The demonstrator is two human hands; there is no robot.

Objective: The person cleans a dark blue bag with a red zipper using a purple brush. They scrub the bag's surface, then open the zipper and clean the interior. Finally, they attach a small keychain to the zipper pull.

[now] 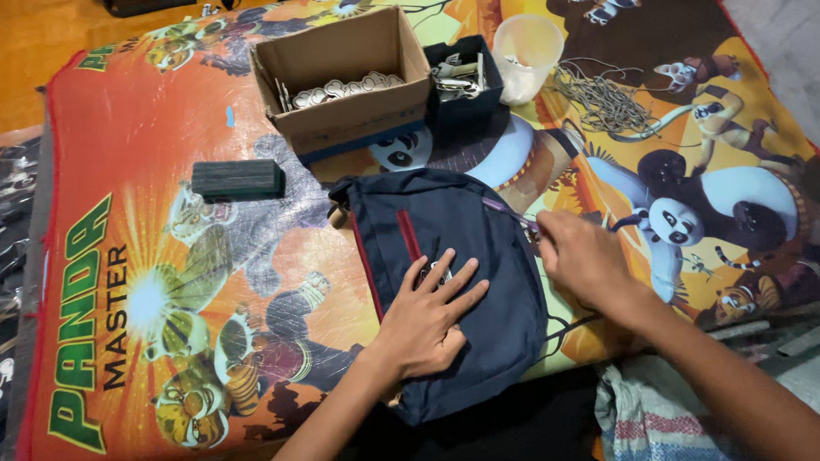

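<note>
Looks like the zip stage on the bag, judging by where the hands sit: one hand pins the cloth, the other works at the zip line on the upper right edge.

L to R: dark flat block (237,179) lies on the cartoon mat (141,139), well apart from the hands. Behind it, cardboard box (343,74) w/ small metal pieces inside, touching a small black box (463,82) of more metal bits. Then a clear plastic cup (528,53) and a loose pile of cord (605,103).

Navy bag (444,286) lies flat at the mat's near edge, red stripe down its front. Left hand (425,317) rests palm-down on the bag's middle, fingers spread wide, holding nothing, just pressing. Right hand (583,257) sits at the bag's upper right edge, fingers curled narrow and pinched at the zip (511,212); can't tell if it grips the pull or a cord, too small.

Next move probably needs a steady pull along the zip line while the flat hand keeps the cloth taut.

Striped cloth (657,430) lies near the right forearm.
</note>
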